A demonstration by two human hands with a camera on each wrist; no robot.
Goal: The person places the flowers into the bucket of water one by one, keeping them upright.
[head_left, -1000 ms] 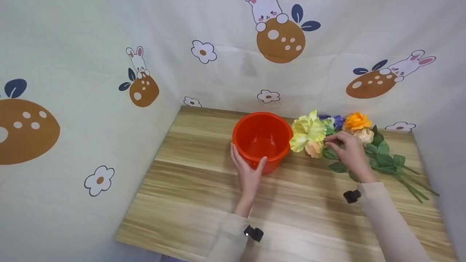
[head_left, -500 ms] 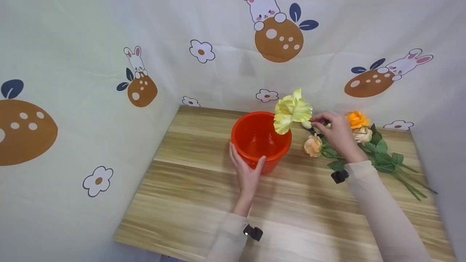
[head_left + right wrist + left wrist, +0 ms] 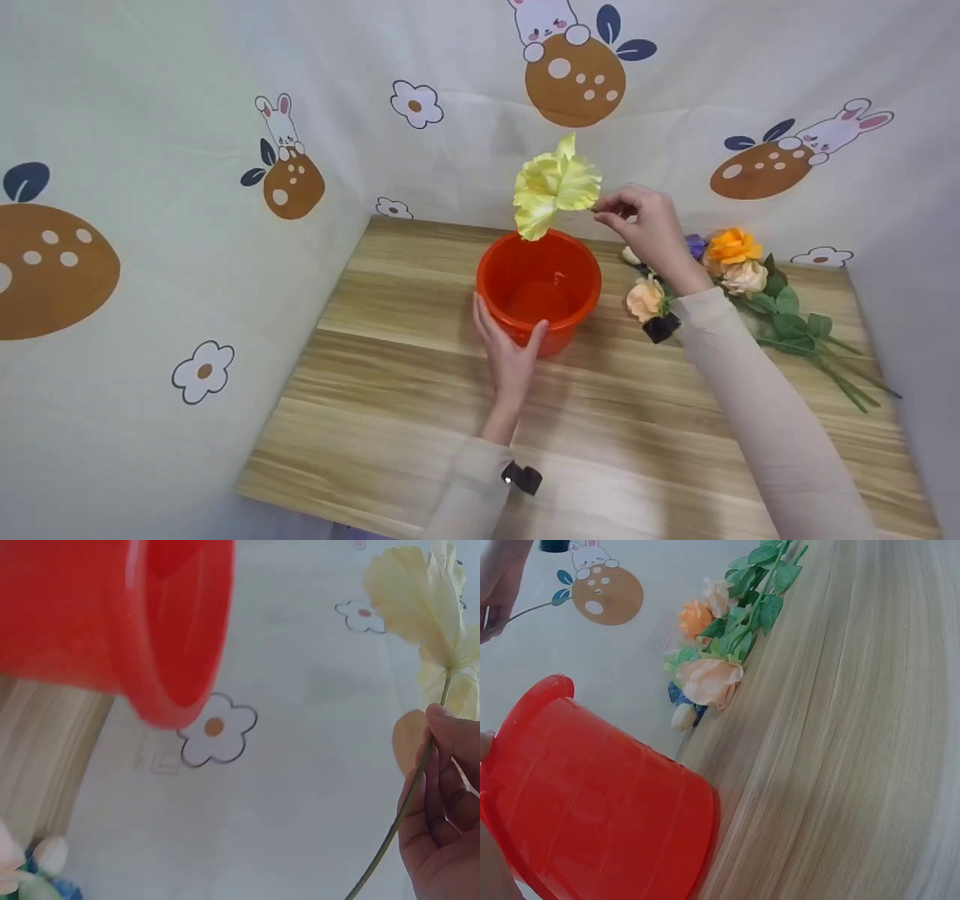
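A red bucket stands upright on the wooden table, its inside bare. My left hand holds its near side, thumb and fingers spread around the wall under the rim. Above the bucket's far right side, my right hand pinches the thin stem of a yellow artificial flower. In the right wrist view the green stem runs between thumb and fingers, just below the yellow petals, and its lower end leaves the frame. The bucket's rim is apart from the flower there.
Right of the bucket lies a bunch of artificial flowers: an orange bloom, a peach bloom, a pale pink one, and green leaves with stems pointing right. A patterned cloth hangs behind the table.
My right hand has lifted the yellow flower from beside the bunch, up and to the left, over the bucket's back rim. The left hand and bucket have stayed in place.
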